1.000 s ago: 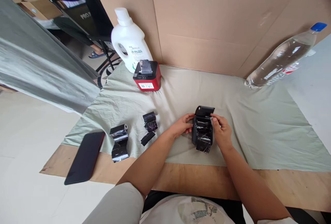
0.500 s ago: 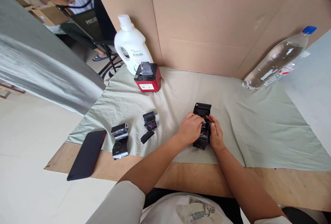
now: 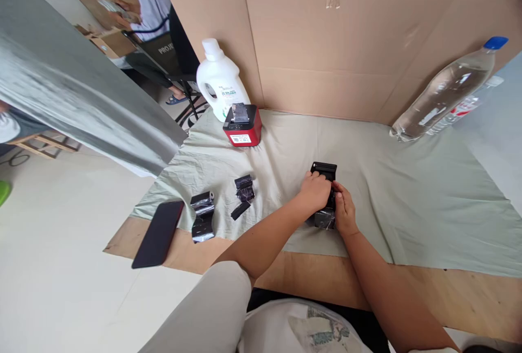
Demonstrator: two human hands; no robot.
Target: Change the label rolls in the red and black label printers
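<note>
Left hand (image 3: 315, 192) now covers black printer (image 3: 324, 171), apparently pressing.

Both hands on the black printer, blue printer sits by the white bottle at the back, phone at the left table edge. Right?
Not quite. The printer by the white bottle is red, not blue, as the head view shows. The rest holds: left hand and right hand are on the black printer, phone at the left edge.

Wooden table (image 3: 457, 293) under pale green cloth (image 3: 408, 200), phone (image 3: 158, 233) at its edge
</note>
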